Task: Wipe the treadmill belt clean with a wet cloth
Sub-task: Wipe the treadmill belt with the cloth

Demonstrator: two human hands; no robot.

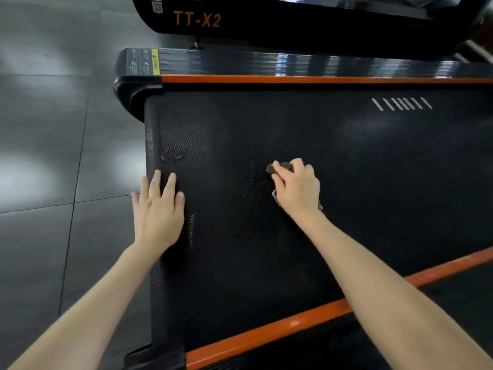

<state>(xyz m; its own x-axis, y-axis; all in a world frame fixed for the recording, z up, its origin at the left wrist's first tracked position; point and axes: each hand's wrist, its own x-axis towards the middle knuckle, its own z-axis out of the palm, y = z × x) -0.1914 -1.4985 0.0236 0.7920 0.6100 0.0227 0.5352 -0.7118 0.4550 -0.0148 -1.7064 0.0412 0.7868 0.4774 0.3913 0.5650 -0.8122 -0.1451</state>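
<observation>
My right hand (296,186) clutches the brown cloth (280,168), mostly hidden beneath my fingers, mid-way across the treadmill belt (346,182), while my left hand (158,209) lies flat and relaxed at its end edge.

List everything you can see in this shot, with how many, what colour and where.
black textured treadmill belt: one, black, middle and right of view
brown crumpled cloth: one, brown, on the belt under the right hand
orange trim stripes: two, orange, along the belt's far and near sides
white slanted dashes: one row, white, on the belt, upper right
glossy ribbed side rail: one, black, beyond the far stripe
yellow warning label: one, yellow, on the rail's left end
second machine marked TT-X2: one, black, orange lettering, top of view
tiled floor: one, grey, left of treadmill
left hand: one, flat on the belt's left edge
right hand: one, grip closed on the cloth, mid-belt
</observation>
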